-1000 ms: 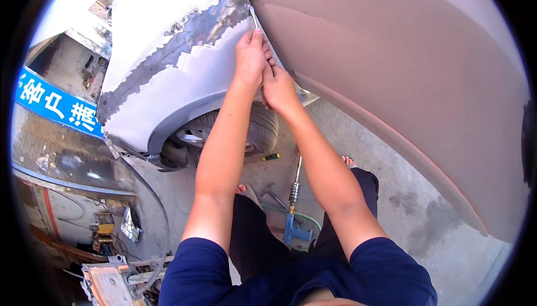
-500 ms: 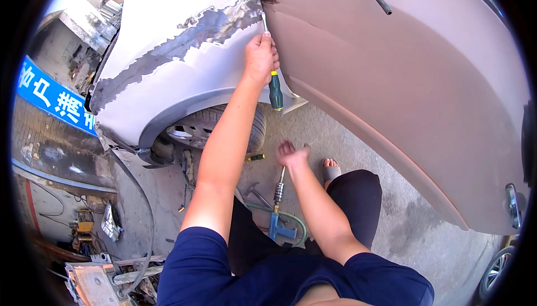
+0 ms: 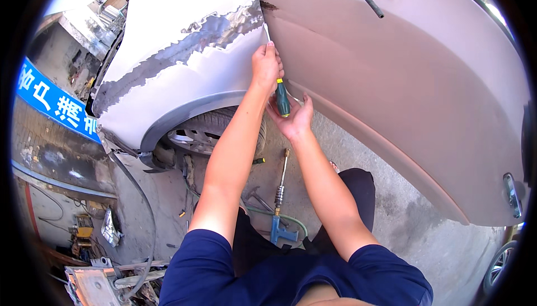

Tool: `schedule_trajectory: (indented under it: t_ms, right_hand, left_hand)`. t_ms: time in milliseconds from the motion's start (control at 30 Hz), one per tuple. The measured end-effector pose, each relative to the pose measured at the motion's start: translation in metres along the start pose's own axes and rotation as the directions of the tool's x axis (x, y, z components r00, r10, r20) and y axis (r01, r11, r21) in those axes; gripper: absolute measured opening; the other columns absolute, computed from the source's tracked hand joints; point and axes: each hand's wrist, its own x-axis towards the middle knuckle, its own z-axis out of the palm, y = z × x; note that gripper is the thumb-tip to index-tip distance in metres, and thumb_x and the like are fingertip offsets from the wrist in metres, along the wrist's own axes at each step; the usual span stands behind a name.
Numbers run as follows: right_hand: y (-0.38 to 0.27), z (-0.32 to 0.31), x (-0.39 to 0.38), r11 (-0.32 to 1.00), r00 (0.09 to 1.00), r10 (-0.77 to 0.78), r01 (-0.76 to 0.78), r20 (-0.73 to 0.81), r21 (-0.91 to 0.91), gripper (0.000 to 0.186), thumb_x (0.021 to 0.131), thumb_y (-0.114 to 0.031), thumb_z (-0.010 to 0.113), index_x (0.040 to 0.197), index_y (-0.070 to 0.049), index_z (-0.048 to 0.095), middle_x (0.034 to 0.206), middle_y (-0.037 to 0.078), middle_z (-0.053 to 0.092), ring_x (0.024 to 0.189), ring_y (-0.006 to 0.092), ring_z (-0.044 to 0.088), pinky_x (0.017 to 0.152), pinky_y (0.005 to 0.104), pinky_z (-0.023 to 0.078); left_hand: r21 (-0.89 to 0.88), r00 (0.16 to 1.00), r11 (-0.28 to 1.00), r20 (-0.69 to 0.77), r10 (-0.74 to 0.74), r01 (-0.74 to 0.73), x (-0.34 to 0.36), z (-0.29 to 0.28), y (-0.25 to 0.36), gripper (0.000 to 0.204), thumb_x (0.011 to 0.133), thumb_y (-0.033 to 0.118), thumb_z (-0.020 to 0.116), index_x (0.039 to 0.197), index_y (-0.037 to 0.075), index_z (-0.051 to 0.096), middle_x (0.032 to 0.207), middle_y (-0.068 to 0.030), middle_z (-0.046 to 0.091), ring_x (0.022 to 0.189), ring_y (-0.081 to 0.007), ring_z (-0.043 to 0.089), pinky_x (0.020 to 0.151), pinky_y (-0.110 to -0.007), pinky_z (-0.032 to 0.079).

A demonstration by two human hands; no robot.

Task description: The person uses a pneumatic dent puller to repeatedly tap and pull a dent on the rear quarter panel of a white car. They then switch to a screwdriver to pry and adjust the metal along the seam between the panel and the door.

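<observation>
My left hand (image 3: 266, 71) is closed round a screwdriver with a green handle (image 3: 283, 100) and a yellow collar. Its blade points away from me, toward the gap between the pale car fender (image 3: 196, 74) and the open door (image 3: 380, 88). My right hand (image 3: 295, 120) is palm up with fingers apart at the butt of the handle; the handle overlaps the fingers, and whether they touch is unclear. A ragged strip of bare, dented metal (image 3: 184, 48) crosses the fender's paint.
Below the fender sits a wheel (image 3: 196, 132). On the floor between my legs stands a blue pistol-shaped air tool (image 3: 282, 232) with a spring and long rod; a green hose lies beside it. Another small tool handle (image 3: 258, 161) is near the tyre. Scrap parts (image 3: 106, 281) lie lower left.
My right hand has moved up from above the air tool's rod to the screwdriver's handle. My left hand, still gripping the screwdriver, has shifted slightly toward me and to the right.
</observation>
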Motion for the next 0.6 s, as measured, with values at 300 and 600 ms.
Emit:
schedule_trajectory:
  t_ms: [300, 600]
  right_hand:
    - [0.006, 0.02, 0.012, 0.847, 0.992, -0.045, 0.102, 0.121, -0.522, 0.046, 0.101, -0.052, 0.041, 0.098, -0.008, 0.053, 0.072, 0.007, 0.057, 0.05, 0.013, 0.052, 0.041, 0.0254, 0.04]
    - [0.005, 0.031, 0.009, 0.843, 0.994, -0.075, 0.104, 0.075, -0.529, 0.041, 0.098, -0.051, 0.05, 0.092, -0.01, 0.053, 0.064, 0.002, 0.05, 0.042, 0.0071, 0.039, 0.033, 0.0202, 0.026]
  left_hand:
    - [0.049, 1.0, 0.999, 0.008, -0.005, 0.004, 0.004, -0.005, 0.014, 0.032, 0.104, 0.031, 0.043, 0.081, 0.008, 0.043, 0.058, 0.0033, 0.034, 0.043, -0.0071, 0.029, 0.038, -0.025, 0.026]
    - [0.08, 0.998, 0.997, -0.065, 0.025, -0.02, 0.008, -0.002, 0.01, 0.033, 0.103, 0.031, 0.045, 0.079, 0.008, 0.044, 0.057, 0.0031, 0.036, 0.042, -0.0076, 0.03, 0.038, -0.026, 0.026]
